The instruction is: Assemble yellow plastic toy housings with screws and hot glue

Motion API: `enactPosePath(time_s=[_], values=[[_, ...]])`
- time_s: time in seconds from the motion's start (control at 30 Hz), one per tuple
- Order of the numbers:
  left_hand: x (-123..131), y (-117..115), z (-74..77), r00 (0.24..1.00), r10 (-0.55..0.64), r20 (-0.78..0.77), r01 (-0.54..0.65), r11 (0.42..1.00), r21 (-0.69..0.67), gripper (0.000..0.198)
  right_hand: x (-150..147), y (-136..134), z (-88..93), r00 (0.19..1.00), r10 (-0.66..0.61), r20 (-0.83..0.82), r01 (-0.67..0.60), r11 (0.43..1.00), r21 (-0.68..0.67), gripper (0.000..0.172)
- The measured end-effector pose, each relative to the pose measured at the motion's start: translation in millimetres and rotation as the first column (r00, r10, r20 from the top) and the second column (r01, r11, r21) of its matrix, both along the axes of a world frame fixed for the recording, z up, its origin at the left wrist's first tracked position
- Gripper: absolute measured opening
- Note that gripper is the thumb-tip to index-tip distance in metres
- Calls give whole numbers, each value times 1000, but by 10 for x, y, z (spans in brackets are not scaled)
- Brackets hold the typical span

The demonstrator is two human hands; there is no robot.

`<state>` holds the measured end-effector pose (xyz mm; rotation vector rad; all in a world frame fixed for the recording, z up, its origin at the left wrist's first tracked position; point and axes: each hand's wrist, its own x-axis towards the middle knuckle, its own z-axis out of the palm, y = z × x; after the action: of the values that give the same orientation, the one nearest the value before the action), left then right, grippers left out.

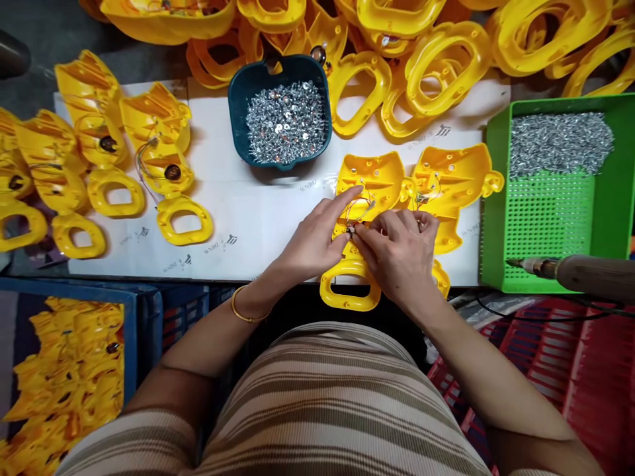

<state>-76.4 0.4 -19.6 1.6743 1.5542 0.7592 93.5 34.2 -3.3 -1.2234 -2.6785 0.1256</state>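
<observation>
A yellow plastic shell with a handle loop point(370, 182) lies flat on the white sheet before me, thin wires running across its inside. My left hand point(317, 238) rests on its middle, fingers stretched toward the wires. My right hand point(399, 254) is curled beside it, fingertips pinched on a small dark part point(351, 230) at the shell's centre. A second yellow shell point(454, 182) lies touching it on the right.
A dark teal bowl point(238, 106) of silver screws stands behind. A green tray point(546, 218) with screws is at right, a wooden-handled screwdriver point(580, 271) lying across its front. Yellow shells fill the left, the back and a blue crate point(143, 317).
</observation>
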Motion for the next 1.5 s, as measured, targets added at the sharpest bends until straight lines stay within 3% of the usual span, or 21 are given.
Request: enactPosePath(time_s=[0.2, 0.33, 0.43, 0.6, 0.7, 0.83, 0.97, 1.1, 1.23, 1.37, 1.43, 1.5], values=[[32, -109, 46, 987, 126, -101, -123, 992, 37, 58, 86, 8, 39, 998, 43, -49, -45, 998, -43, 23], [59, -208, 3, 953, 297, -52, -283, 941, 186, 36, 144, -49, -11, 979, -15, -205, 3, 998, -61, 24], [91, -229, -4, 922, 388, -15, -377, 904, 203, 29, 150, -76, -66, 957, -29, -288, 10, 998, -68, 25], [155, -216, 49, 908, 414, -68, -382, 883, 272, 19, 156, -83, -122, 939, -45, -341, 17, 996, -85, 23], [176, -210, 97, 882, 468, -51, -432, 847, 311, 8, 187, -95, -93, 939, -102, -328, 93, 995, -42, 20], [128, -178, 122, 862, 474, 179, -497, 860, 118, 8, 188, -123, 41, 926, -138, -352, 171, 983, 64, 20], [50, -113, 124, 816, 390, 427, -383, 918, -105, 25, 96, -156, 121, 921, -110, -375, 72, 991, -116, 26], [15, -83, 145, 756, 367, 542, -281, 930, -237, 29, 1, -151, 60, 949, -166, -267, 120, 977, -179, 25], [-1, -113, 115, 843, 323, 431, -295, 946, -133, 24, -3, -103, 20, 954, -217, -207, 175, 963, -204, 21], [-1, -162, 36, 954, 279, 112, -289, 953, 86, 25, 88, -58, 118, 950, -246, -195, 199, 952, -231, 18], [9, -175, 5, 960, 267, -85, -249, 952, 177, 30, 140, -27, 197, 936, -247, -249, 164, 936, -310, 16], [24, -176, -9, 933, 272, -235, -217, 947, 236, 28, 179, 18, 267, 883, -265, -388, 46, 871, -489, 17]])
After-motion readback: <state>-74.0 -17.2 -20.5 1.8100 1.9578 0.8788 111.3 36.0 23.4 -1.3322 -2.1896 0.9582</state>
